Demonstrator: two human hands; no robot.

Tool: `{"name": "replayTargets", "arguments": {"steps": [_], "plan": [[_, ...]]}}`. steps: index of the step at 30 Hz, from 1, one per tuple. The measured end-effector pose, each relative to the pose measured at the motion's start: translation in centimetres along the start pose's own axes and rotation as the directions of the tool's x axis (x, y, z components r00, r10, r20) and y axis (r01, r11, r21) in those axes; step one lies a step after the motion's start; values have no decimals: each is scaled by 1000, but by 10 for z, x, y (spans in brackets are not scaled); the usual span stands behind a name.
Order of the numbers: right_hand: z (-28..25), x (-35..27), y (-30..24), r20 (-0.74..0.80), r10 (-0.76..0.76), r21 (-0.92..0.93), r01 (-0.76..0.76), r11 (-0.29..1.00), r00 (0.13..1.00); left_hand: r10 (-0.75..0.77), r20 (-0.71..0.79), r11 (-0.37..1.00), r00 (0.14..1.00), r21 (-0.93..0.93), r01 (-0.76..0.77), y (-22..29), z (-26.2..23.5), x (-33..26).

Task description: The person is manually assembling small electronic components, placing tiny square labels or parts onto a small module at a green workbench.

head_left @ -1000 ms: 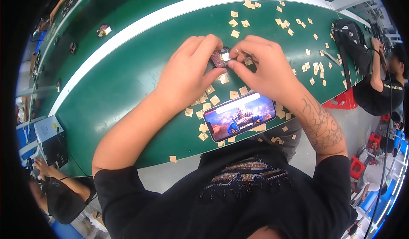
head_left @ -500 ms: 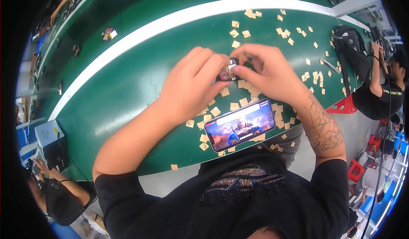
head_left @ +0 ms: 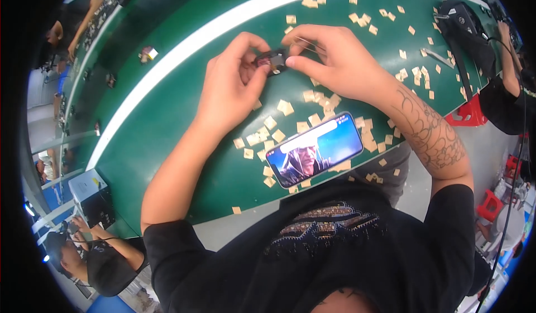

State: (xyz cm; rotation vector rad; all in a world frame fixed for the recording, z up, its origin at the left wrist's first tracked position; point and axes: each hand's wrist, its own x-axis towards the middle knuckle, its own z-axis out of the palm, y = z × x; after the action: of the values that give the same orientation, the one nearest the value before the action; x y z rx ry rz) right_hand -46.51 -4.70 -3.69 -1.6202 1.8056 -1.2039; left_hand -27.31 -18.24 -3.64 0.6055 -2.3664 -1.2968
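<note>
A small black electronic device [head_left: 273, 61] with reddish parts inside is held up over the green table. My left hand [head_left: 235, 81] is closed on its left end, thumb along the near side and fingers bent behind. At its other end, my right hand [head_left: 338, 61] is closed, thumb and forefinger at the device's edge. Thin pale strands [head_left: 308, 45] show by the right fingers; I cannot tell whether they are wires or a tool. Nearer me lies a phone [head_left: 315, 152] with a video picture on its screen, amid small cream paper squares [head_left: 285, 107].
A white strip [head_left: 184, 53] runs along the green table [head_left: 167, 123]. Beyond it lie small electronic pieces [head_left: 148, 54]. At right are a black bag [head_left: 463, 31], a metal tool [head_left: 440, 57] and a red stool [head_left: 469, 112]. A box [head_left: 92, 198] stands at left, near a co-worker [head_left: 111, 263].
Both hands and the device sit farther up and left in the picture, and the whole view has shifted. The device now turns a darker face to me. The phone's picture has changed.
</note>
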Motion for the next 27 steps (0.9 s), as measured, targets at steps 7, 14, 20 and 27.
{"name": "replayTargets", "arguments": {"steps": [7,14,20,27], "plan": [[-43,-9,25,-135,75,-276,-110,955,988,21,-323,916,946,386,111,-63,-71,78],[-52,1,60,-225,-170,-321,92,942,959,344,-41,555,938,815,-167,-97,-103,144],[-50,5,64,-187,-71,-483,-29,875,980,344,239,701,908,578,-418,-43,-52,173],[-45,-2,70,-272,-215,-343,114,932,938,425,186,747,886,480,-460,-22,-23,127]]}}
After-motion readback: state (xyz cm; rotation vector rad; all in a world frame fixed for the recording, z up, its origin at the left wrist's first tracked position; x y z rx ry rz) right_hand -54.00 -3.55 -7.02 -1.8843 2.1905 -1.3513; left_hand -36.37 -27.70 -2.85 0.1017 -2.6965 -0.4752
